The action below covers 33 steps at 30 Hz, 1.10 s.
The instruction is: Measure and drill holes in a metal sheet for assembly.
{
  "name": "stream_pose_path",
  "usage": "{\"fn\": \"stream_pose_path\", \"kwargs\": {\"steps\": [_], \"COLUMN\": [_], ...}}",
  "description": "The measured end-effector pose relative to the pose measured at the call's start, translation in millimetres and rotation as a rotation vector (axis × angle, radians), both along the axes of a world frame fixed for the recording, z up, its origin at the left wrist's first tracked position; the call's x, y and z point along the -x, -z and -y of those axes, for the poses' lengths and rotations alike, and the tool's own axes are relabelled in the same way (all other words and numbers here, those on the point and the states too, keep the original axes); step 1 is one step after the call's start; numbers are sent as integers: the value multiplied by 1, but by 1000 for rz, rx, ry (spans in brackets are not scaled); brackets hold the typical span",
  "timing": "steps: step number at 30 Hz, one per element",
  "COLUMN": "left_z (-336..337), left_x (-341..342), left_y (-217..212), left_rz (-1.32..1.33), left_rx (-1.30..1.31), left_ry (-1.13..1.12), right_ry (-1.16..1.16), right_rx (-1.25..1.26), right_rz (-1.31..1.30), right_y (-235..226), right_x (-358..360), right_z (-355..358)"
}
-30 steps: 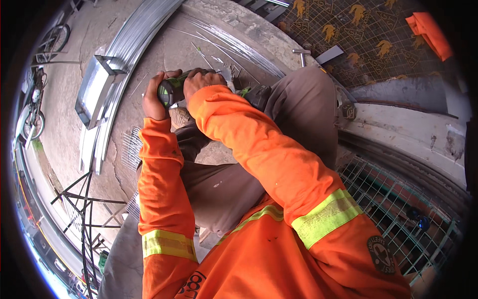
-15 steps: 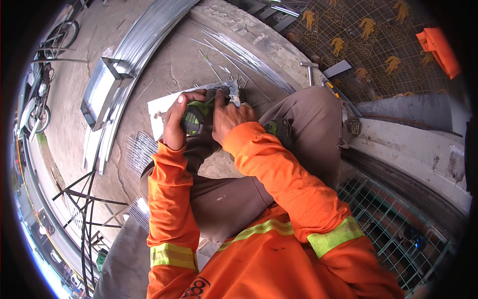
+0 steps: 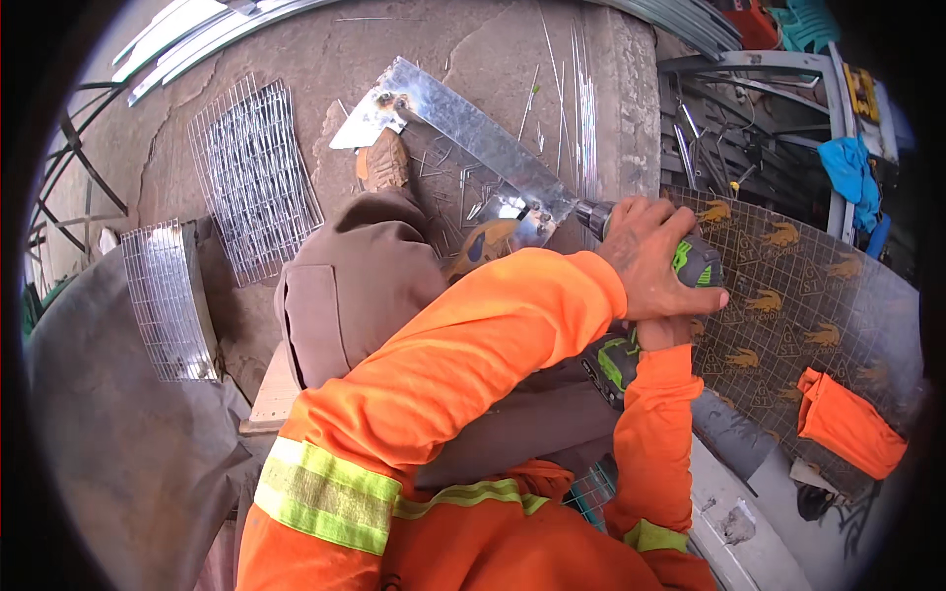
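A green-and-black cordless drill [image 3: 698,264] is held on its side, its chuck [image 3: 594,215] pointing left at the corner of a bent galvanized metal frame [image 3: 473,128]. Over the top of the drill's body lies my left hand [image 3: 641,244], fingers bent round it and thumb stretched along its back. My right hand [image 3: 664,332] is wrapped around the grip below, partly covered by the left hand and sleeve. The battery [image 3: 613,366] shows under my left forearm. A boot [image 3: 382,161] is beside the frame's far end. The bit's tip is hard to make out.
Thin metal rods [image 3: 583,118] and scraps lie on the concrete floor. Wire mesh pieces [image 3: 251,177] are at the left. Patterned dark board [image 3: 764,286] spreads at the right, with orange cloth [image 3: 852,424] on it. Metal racking [image 3: 749,69] stands far right.
My view has turned, and both hands with the drill now appear farther right. The left hand has shifted over the drill's body, and the left forearm now crosses in front of me.
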<state>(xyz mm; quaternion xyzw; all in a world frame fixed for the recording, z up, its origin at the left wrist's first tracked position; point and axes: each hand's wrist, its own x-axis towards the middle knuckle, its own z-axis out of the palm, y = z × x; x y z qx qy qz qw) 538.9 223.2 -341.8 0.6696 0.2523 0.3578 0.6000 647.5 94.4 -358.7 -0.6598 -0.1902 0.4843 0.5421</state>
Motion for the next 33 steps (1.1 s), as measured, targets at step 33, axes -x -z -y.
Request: {"fn": "stream_pose_path", "kwargs": {"steps": [33], "left_z": [-14], "left_x": [-1], "left_y": [0], "left_rz": [51], "left_rx": [53], "left_ry": [-172], "right_ry": [-228], "right_rx": [198], "right_rz": [310], "right_y": [-29], "right_x": [-30], "right_z": [-36]}}
